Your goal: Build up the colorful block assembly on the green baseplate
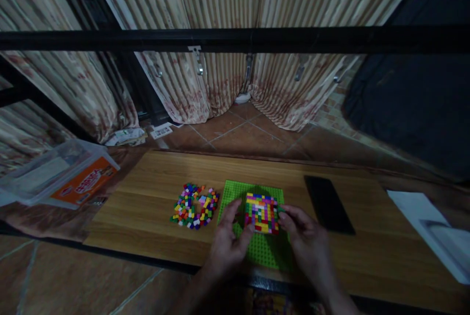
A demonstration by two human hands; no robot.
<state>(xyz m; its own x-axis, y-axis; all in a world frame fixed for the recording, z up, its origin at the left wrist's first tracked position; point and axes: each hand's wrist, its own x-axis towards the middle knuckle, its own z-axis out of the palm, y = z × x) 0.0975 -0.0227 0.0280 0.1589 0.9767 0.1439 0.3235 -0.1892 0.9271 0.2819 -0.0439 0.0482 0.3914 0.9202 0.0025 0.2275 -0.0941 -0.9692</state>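
A square block of multicoloured toy bricks (262, 212) is over a green studded baseplate (270, 256); whether it rests on the plate or is held just above it is unclear. My left hand (229, 239) is at its left side, with the thumb on the lower left corner and the index finger curved near the left edge. At the right edge, my right hand (306, 231) pinches what looks like a small dark green brick (281, 209) between thumb and index finger. That brick is partly hidden by the fingertips.
Loose coloured bricks (194, 207) lie in a ring-like pile left of the baseplate on the wooden table (147, 197). A flat black object (328, 205) lies to the right, beyond it white sheets (422, 217). A clear plastic box (77, 173) with an orange label stands past the table's left end.
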